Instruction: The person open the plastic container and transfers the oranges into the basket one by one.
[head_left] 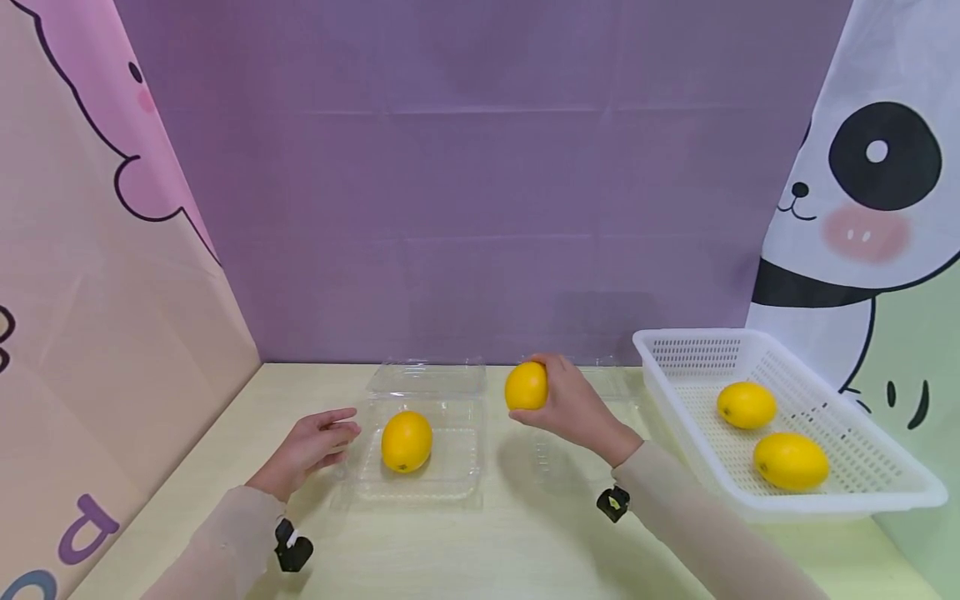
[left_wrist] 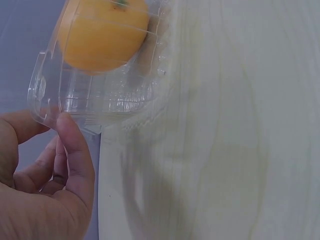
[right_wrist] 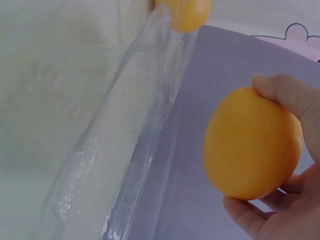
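My right hand (head_left: 573,408) grips a yellow lemon (head_left: 527,386) between thumb and fingers, raised over a second clear plastic clamshell box (head_left: 551,467). In the right wrist view the lemon (right_wrist: 252,145) appears large and orange-toned, with the box's clear wall beside it. Another lemon (head_left: 407,442) sits inside the left clear clamshell box (head_left: 457,487), whose lid stands open at the back. Beside that box's left edge is my left hand (head_left: 311,450), its fingers loosely extended. The left wrist view shows the fingertips (left_wrist: 70,125) close to the box's rim; whether they touch it is unclear.
A white perforated basket (head_left: 832,502) stands on the right of the table (head_left: 360,550), holding two more lemons (head_left: 791,461). A purple backdrop (head_left: 480,183) rises behind the table. Printed cloth panels (head_left: 127,317) border both sides.
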